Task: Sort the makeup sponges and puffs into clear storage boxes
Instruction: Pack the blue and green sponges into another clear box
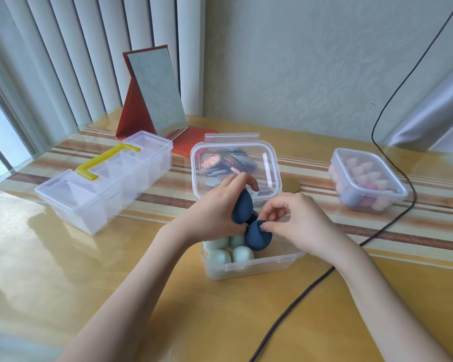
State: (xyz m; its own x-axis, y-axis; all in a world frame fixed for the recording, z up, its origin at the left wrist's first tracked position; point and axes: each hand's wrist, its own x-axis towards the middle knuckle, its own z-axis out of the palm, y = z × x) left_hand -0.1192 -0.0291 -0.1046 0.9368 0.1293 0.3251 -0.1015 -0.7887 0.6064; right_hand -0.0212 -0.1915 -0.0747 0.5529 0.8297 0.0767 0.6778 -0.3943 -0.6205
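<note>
Over the small clear box at the near middle of the tabletop, the left hand curls its fingers round one dark blue sponge, held just above the box, while the right hand pinches a second dark blue sponge between thumb and fingertips at the box's rim. Pale green sponges already sit packed in the box's left side, touching one another. These sponges are likely very light and soft, squashing under a firm grip and springing back, so a gentle pinch across the rounded body should do; the matte surface probably will not slip. Behind stands a lidded box of flat puffs, to the right a box of pink sponges, to the left a divided case with a yellow handle.
</note>
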